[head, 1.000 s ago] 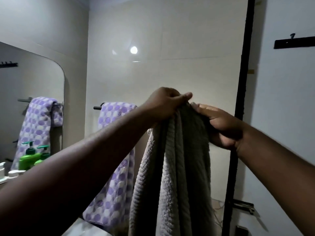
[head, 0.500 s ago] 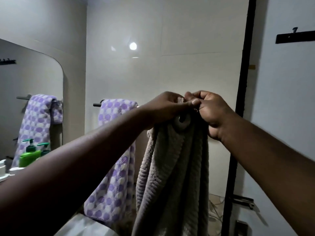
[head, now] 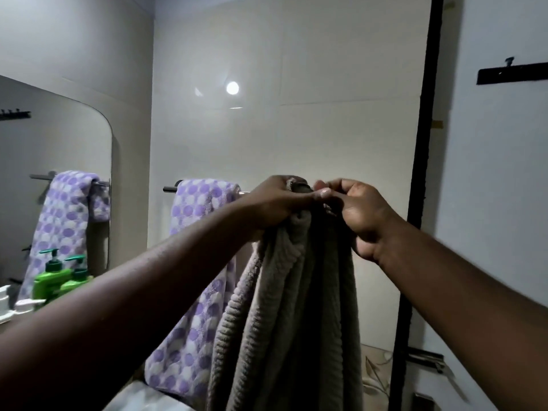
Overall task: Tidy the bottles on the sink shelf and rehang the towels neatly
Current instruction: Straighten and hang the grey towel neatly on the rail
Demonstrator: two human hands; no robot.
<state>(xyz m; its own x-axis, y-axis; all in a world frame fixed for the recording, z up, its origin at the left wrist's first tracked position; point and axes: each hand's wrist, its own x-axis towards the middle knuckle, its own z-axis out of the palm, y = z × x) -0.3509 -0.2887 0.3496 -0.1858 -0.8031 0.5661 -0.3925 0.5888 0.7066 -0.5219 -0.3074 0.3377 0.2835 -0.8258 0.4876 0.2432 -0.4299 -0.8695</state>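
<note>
A grey ribbed towel (head: pixel 290 321) hangs bunched in front of me at the height of the towel rail (head: pixel 170 188). My left hand (head: pixel 275 201) grips its gathered top from the left. My right hand (head: pixel 355 212) pinches the same top edge from the right, thumb and fingers curled. The two hands touch over the towel. A purple polka-dot towel (head: pixel 195 262) hangs over the rail just left of the grey one. A green pump bottle (head: pixel 50 280) stands on the sink shelf at the far left. The rail behind my hands is hidden.
A mirror (head: pixel 53 185) on the left wall reflects the dotted towel. A black door frame (head: pixel 421 173) runs vertically at the right, with a black hook bar (head: pixel 510 73) on the white door beyond it. White bottle caps (head: pixel 17 307) sit at the left edge.
My right hand has closed in from the side of the towel to its top, meeting the left hand. The towel top is now bunched tighter at rail height.
</note>
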